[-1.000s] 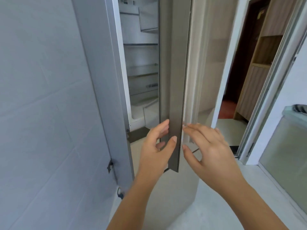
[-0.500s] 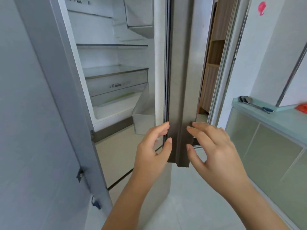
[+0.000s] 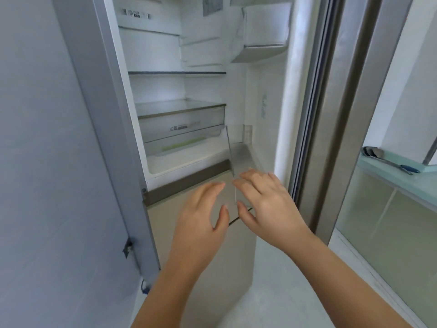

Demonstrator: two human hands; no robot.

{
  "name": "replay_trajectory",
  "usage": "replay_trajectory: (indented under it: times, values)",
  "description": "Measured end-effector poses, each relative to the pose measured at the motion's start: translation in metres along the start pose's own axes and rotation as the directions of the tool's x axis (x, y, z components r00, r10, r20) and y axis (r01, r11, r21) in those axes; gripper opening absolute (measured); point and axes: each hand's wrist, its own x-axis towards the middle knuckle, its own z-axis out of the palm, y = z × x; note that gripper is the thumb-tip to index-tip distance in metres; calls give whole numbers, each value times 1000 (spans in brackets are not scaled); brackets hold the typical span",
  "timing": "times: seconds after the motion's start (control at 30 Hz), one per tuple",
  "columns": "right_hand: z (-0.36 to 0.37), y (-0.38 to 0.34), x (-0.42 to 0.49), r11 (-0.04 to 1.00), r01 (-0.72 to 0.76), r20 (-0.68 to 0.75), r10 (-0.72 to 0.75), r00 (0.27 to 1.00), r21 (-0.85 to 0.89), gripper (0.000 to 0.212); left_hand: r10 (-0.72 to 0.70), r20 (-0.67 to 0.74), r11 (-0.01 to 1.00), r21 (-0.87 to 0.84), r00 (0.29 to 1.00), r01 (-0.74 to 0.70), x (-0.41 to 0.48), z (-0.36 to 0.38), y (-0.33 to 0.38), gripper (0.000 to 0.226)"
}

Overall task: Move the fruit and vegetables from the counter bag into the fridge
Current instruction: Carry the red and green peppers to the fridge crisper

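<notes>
- Tiled wall (image 3: 35,162) fills your left side, right up against the fridge's grey flank.
- Fridge (image 3: 203,91) stands straight ahead of you, upper compartment open, white interior lit.
- Fridge door (image 3: 343,114) is swung out to your right, steel edge facing you.
- Beige lower compartment front (image 3: 189,245) sits shut below the open section.
- Pale counter (image 3: 390,178) runs along the far right.
- Clear drawer (image 3: 182,125) sits at the compartment's bottom, under a glass shelf (image 3: 177,72).
- Door bin (image 3: 262,46) hangs high on the door's inner side.
- Your left hand (image 3: 201,218) hovers before the lower front, fingers loosely spread, holding nothing.
- Your right hand (image 3: 267,204) is just beside it, fingers likewise spread and empty, thumbs near but apart.
- Metal utensil (image 3: 387,159) with a blue tip lies on the counter.
</notes>
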Motion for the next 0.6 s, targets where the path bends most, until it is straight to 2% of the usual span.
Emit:
replay_trajectory:
  times: [0.1, 0.23, 0.4, 0.6]
  values:
    - [12, 22, 6, 999, -26, 47, 27, 999, -21, 44, 50, -25, 987, 157, 998, -46, 5, 7, -3, 44]
    - [16, 47, 0, 999, -16, 84, 19, 996, -36, 47, 62, 9, 963, 261, 998, -62, 15, 26, -1, 42]
    - [6, 75, -14, 999, -31, 107, 32, 994, -13, 46, 75, 58, 953, 290, 995, -89, 29, 57, 14, 42]
    - [-12, 120, -34, 994, -100, 48, 102, 994, -40, 45, 121, 93, 951, 274, 988, -142, 44, 97, 30, 40]
